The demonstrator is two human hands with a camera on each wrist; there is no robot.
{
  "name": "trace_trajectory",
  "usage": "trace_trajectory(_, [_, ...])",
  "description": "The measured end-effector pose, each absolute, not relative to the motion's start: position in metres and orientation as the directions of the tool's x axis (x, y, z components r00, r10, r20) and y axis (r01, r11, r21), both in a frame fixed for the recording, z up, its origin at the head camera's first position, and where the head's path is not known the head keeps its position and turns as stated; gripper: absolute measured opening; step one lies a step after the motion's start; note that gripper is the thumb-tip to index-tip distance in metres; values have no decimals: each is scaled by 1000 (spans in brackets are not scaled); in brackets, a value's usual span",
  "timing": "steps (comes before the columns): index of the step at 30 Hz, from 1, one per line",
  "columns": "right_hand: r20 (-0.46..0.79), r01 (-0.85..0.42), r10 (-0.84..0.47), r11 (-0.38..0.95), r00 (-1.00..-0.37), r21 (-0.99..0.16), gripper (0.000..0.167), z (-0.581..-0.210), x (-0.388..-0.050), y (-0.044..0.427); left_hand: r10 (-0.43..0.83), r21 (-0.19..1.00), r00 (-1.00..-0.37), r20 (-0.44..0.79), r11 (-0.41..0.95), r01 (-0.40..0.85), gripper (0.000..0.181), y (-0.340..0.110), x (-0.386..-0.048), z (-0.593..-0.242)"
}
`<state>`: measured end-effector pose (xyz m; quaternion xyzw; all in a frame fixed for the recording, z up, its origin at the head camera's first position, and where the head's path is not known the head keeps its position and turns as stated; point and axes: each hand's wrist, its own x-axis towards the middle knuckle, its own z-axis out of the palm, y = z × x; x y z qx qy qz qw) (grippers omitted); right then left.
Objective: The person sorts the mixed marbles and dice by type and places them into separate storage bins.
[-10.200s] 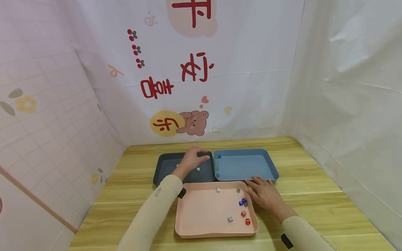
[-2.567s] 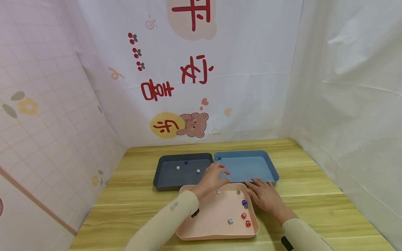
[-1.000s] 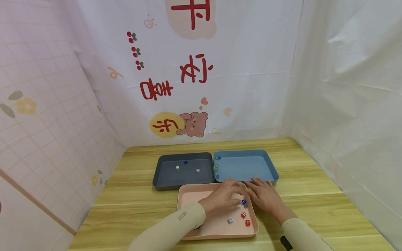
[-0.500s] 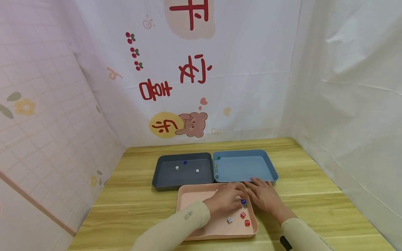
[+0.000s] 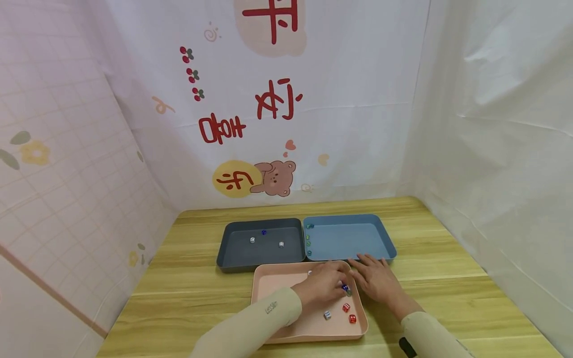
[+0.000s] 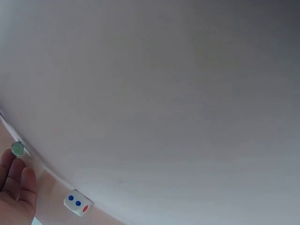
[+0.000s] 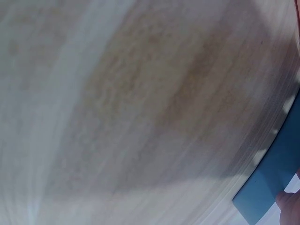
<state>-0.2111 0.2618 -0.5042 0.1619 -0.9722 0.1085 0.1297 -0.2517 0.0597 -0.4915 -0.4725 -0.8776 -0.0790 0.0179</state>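
Inside the pink tray (image 5: 309, 330), the left hand (image 5: 323, 282) reaches to the right side, its thumb and fingers curled at a blue die (image 5: 345, 287) and partly covering it. A green bead (image 5: 349, 293) lies beside that die. In the left wrist view, curled fingers (image 6: 14, 180) are close to a green bead (image 6: 17, 148), with a white die (image 6: 77, 202) nearby. The right hand (image 5: 378, 281) has spread, relaxed fingers resting at the pink tray's right corner and the light blue tray's near edge (image 5: 388, 257). Its fingertip (image 7: 288, 201) shows near the blue tray wall (image 7: 272, 176).
Two red dice (image 5: 352, 318) and a white die (image 5: 327, 314) lie in the pink tray's front right; another white die (image 5: 310, 272) is partly hidden. Behind, the dark tray (image 5: 264, 256) holds one blue and two white dice. Several beads line the light blue tray's left side.
The left hand has come back from over the rear trays into the pink one; its fingers have closed at the blue die, which has shifted slightly left. The right hand has stayed in place.
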Motion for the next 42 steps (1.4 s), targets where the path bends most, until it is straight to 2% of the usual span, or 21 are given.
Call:
trace_trajectory(5, [283, -335, -277, 924, -918, -182, 42, -503, -211, 261, 820, 135, -562, 112, 548, 826, 13, 57, -253, -490])
trace_trajectory(12, [280, -332, -274, 925, -920, -185, 42, -503, -210, 263, 802, 236, -591, 88, 560, 795, 15, 51, -254, -482])
trace_trajectory(19, [282, -337, -279, 924, -918, -182, 42, -501, -209, 261, 792, 204, -594, 140, 564, 800, 20, 46, -259, -470])
trace_trajectory(36, [272, -321, -263, 927, -925, -195, 42, -505, -212, 261, 640, 269, -738, 215, 687, 675, 18, 13, -293, -442])
trace_trajectory(42, [283, -328, -267, 924, -921, -196, 42, -506, -212, 261, 553, 311, -812, 188, 751, 583, 22, 0, -306, -439])
